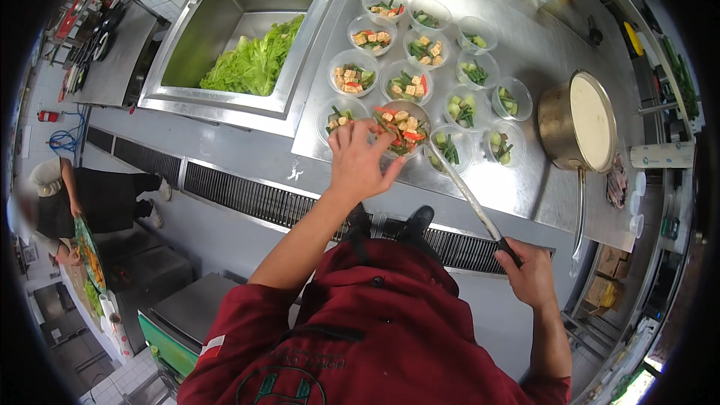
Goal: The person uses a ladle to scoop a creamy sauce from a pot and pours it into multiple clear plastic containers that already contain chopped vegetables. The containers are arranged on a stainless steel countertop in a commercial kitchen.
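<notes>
My right hand is closed round the black grip of a long metal serving spoon. The spoon's bowl end holds tofu cubes, red pepper strips and green beans, at the near edge of a group of clear plastic cups. My left hand reaches over the near-left cup, its bent fingertips at the left side of the spoonful and its thumb spread apart. Whether the fingertips touch a piece of food cannot be made out. Cups on the left, such as one cup, contain tofu with vegetables; a right-hand cup shows only green vegetables.
A steel pot with pale liquid stands right on the steel table, its long handle pointing toward me. Green lettuce lies in the sink at the far left. Another person works at left with a tray of food.
</notes>
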Available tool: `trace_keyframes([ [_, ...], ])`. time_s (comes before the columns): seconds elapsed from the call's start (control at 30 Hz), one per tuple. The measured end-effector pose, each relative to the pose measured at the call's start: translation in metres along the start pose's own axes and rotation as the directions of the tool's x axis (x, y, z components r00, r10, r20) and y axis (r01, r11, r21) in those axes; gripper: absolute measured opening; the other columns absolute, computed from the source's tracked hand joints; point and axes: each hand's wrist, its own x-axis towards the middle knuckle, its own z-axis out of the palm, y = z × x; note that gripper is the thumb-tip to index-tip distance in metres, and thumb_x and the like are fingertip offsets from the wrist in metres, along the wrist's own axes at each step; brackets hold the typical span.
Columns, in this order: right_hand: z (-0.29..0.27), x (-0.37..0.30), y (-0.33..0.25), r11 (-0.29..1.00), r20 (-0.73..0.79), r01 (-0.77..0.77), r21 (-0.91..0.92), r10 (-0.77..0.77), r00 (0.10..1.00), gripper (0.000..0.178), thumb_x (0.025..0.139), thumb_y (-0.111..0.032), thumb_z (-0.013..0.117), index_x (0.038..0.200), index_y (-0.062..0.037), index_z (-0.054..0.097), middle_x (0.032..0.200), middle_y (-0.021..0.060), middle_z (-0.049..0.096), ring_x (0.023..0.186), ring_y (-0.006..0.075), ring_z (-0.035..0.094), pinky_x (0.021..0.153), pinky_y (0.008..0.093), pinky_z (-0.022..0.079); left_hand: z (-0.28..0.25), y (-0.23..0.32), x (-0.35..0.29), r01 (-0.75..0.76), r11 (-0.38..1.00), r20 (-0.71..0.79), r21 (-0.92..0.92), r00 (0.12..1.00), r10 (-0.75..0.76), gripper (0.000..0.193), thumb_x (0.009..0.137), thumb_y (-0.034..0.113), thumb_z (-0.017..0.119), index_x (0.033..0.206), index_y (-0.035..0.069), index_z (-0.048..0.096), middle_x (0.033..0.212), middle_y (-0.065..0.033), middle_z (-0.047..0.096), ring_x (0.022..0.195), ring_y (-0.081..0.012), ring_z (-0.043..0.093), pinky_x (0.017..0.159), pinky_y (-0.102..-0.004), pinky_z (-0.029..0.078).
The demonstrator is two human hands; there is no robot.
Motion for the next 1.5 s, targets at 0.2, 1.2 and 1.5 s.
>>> trace_keyframes([
  [0.2, -0.001, -0.001, 0.002, 0.999, -0.028, -0.051, 0.001, 0.051, 0.998, 0.024, 0.090, -0.017, 0.076, 0.107, 0.0007, 0.073, 0.085, 0.0198, 0.072, 0.077, 0.0383, 0.070, 0.072, 0.0390, 0.054, -0.003, 0.003, 0.004, 0.000, 1.000, -0.053, -0.022, 0.999, -0.001, 0.047, 0.079, 0.043, 0.079, 0.120, 0.019, 0.072, 0.122, -0.0105, 0.051, 0.114, -0.0353, 0.044, 0.098, -0.0512, 0.030],
  [1.2, -0.004, 0.000, -0.014, 0.997, -0.095, -0.071, -0.009, 0.070, 0.993, 0.023, 0.090, -0.016, 0.076, 0.106, 0.0009, 0.074, 0.086, 0.0198, 0.072, 0.078, 0.0371, 0.069, 0.074, 0.0380, 0.053, -0.016, -0.030, -0.002, 0.111, 0.980, -0.220, -0.167, 0.964, -0.147, 0.040, 0.078, 0.024, 0.075, 0.115, 0.012, 0.065, 0.121, -0.0147, 0.052, 0.112, -0.0353, 0.044, 0.097, -0.0503, 0.031],
  [1.5, -0.007, 0.006, -0.013, 0.975, 0.049, -0.175, 0.135, 0.170, 0.984, 0.017, 0.094, -0.014, 0.073, 0.101, 0.0013, 0.075, 0.060, 0.0064, 0.058, 0.050, 0.0137, 0.058, 0.052, 0.0323, 0.047, -0.009, -0.003, 0.027, -0.014, 0.992, -0.045, -0.128, 0.999, 0.008, 0.042, 0.076, 0.023, 0.073, 0.117, 0.017, 0.070, 0.121, -0.0112, 0.051, 0.113, -0.0343, 0.044, 0.098, -0.0500, 0.031],
])
